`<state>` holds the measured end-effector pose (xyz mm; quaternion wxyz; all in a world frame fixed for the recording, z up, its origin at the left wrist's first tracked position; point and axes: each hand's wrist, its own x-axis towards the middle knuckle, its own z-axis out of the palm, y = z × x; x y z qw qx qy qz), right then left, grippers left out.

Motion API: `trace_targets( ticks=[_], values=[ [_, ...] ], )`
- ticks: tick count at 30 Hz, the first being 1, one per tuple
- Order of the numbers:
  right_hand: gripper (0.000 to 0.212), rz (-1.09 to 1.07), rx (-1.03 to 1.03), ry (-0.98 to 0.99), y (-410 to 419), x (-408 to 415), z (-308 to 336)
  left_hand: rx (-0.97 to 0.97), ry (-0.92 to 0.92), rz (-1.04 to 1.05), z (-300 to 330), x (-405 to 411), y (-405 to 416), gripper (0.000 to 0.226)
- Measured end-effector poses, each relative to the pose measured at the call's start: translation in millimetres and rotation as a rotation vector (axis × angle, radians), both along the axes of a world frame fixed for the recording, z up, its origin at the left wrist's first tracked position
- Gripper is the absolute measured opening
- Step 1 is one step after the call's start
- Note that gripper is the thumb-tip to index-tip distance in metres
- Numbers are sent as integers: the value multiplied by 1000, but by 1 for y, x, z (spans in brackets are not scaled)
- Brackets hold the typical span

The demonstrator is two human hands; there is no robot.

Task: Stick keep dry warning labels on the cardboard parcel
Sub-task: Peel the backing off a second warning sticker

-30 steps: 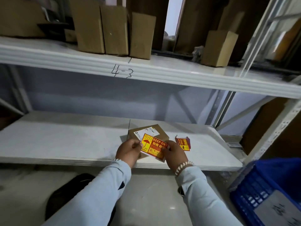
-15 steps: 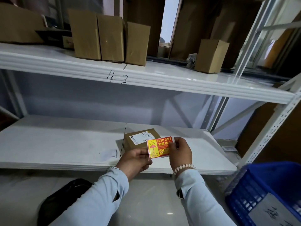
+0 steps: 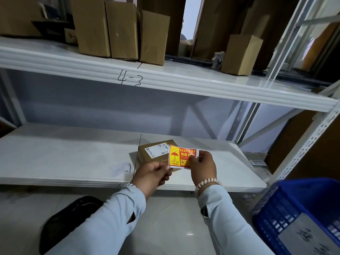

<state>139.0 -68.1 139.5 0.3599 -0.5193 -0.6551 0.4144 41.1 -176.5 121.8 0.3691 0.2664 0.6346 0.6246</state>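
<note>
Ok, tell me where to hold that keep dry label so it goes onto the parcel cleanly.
Keep it by its edges. The keep dry label is a thin flat sheet held above the parcel, with the right hand pinching its right edge and the left hand at its lower left corner. Edge grips from both sides probably keep it taut and leave the middle free to press down.

One head-worn wide-angle camera looks forward and slightly down, close to the white metal shelf [image 3: 73,157] at arm's reach.
</note>
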Motion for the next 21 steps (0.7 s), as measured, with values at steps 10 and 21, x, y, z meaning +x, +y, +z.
trace_targets(
  ticks=[10, 21],
  values=[
    [37, 327, 551, -341, -25, -14, -4, 112, 128, 109, -4, -7, 2, 22],
    [17, 356, 301, -214, -21, -16, -12, 35, 573, 124, -7, -16, -1, 10]
  ],
)
